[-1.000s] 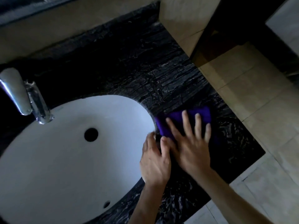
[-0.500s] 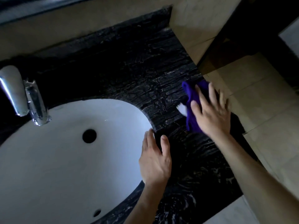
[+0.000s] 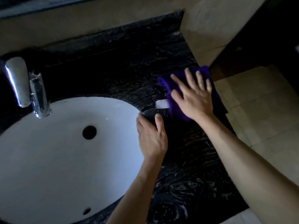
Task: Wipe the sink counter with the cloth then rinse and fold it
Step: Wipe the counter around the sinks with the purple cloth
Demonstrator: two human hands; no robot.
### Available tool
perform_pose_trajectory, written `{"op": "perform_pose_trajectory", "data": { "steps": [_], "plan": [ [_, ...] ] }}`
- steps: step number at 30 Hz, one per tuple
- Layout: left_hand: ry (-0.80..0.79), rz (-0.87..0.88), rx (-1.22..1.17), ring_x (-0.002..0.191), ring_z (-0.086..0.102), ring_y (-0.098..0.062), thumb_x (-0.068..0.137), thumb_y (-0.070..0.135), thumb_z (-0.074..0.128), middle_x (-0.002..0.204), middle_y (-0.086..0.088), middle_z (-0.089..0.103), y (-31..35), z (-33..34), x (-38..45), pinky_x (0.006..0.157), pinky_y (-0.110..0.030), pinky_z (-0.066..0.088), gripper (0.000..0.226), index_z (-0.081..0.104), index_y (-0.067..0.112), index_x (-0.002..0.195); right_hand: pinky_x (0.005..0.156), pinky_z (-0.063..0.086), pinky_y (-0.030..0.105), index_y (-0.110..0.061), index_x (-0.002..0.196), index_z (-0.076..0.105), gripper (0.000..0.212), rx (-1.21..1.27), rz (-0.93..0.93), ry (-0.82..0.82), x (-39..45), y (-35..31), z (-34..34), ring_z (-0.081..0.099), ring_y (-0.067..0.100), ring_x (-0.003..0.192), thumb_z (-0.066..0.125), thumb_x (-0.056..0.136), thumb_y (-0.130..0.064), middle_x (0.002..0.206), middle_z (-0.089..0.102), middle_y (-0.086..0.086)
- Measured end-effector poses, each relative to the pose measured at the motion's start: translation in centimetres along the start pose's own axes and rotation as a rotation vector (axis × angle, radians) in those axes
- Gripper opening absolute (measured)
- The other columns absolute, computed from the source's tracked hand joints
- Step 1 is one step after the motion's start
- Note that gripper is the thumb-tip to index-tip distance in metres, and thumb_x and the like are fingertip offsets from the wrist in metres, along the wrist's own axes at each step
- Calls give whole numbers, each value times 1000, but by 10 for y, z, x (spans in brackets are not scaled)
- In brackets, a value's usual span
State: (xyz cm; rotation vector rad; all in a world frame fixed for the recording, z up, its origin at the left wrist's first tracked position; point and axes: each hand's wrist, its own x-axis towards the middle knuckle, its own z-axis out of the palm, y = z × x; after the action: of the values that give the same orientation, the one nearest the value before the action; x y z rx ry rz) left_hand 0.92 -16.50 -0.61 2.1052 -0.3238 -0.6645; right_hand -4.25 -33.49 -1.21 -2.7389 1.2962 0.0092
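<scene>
A purple cloth point(image 3: 174, 109) with a white tag lies on the black marble counter point(image 3: 132, 65), right of the white oval sink point(image 3: 64, 143). My right hand point(image 3: 192, 97) presses flat on the cloth with fingers spread, near the counter's right edge. My left hand point(image 3: 150, 136) rests on the sink's right rim, fingers slightly apart, holding nothing. Most of the cloth is hidden under my right hand.
A chrome faucet point(image 3: 24, 84) stands at the left behind the sink. A beige wall runs along the back of the counter. Right of the counter is a drop to beige floor tiles point(image 3: 258, 110) and a dark doorway point(image 3: 258, 38).
My right hand first slid the cloth from beside the sink outward and back toward the counter's right edge, then stayed about there. My left hand has stayed on the sink rim.
</scene>
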Motion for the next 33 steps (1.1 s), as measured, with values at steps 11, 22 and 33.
{"op": "perform_pose_trajectory", "data": {
  "steps": [11,22,33],
  "plan": [
    [7,71,-165,122,47,-2,96,60,28,125,21,47,-5,-7,0,104,-32,42,54,40,31,140,120,13,68,-51,158,13,65,-51,-166,-45,-74,-56,8,11,45,155,31,97,-65,172,11,6],
    [26,13,-55,140,39,-15,92,65,27,153,5,41,-4,-3,1,112,-37,37,69,26,31,151,120,19,63,-55,154,23,61,-40,-52,14,64,-7,1,19,38,154,28,94,-65,170,19,1],
    [-83,19,-114,150,29,-20,86,86,13,161,1,33,-8,-8,2,117,-50,35,88,18,31,155,120,12,67,-60,153,11,67,-73,-285,-92,-18,-73,5,9,43,155,30,90,-72,172,8,1]
  ]
}}
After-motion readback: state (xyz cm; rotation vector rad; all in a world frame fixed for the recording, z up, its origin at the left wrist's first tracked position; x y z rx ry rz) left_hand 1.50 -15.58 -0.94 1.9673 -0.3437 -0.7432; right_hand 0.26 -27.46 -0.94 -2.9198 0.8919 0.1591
